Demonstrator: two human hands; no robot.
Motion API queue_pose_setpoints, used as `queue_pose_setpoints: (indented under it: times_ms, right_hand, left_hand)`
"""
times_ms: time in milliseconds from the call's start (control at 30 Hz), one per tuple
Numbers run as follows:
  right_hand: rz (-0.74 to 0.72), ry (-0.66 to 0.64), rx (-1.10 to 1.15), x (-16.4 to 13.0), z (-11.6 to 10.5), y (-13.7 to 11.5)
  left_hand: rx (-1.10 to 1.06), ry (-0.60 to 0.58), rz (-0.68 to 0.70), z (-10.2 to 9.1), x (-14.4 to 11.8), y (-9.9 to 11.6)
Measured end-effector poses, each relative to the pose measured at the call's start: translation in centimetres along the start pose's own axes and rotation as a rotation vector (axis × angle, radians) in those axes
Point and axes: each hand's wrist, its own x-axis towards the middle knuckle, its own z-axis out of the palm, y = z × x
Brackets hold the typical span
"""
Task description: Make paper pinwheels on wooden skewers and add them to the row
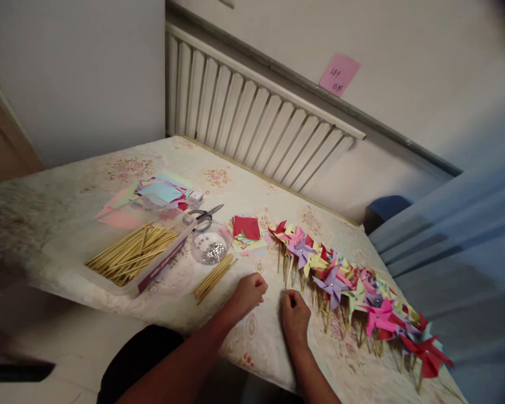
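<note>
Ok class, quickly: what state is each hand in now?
Left hand: curled closed, nothing visible in it.
Right hand: curled closed; whether it holds anything cannot be told.

Curled and apart

Just beside the row of pinwheels (331, 285), the right hand (297, 317) folds into a loose fist, its forearm (315, 370) bare. Farther from the row, the left hand (249, 292) curls its fingers inward, the left forearm (189, 359) slanting behind it.
</note>
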Motion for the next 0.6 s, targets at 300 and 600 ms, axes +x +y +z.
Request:
queue_pose_setpoints:
  times_ms: [300, 600]
  right_hand:
    - [-0.079, -0.014, 0.153, 5.2, 1.6, -5.0]
    - [-0.333, -0.191, 0.057, 10.5, 6.2, -10.5]
  left_hand:
    - [-0.019, 0.007, 0.033, -0.8, -0.6, 0.7]
    - [-0.035, 0.027, 0.022, -1.5, 0.1, -0.4]
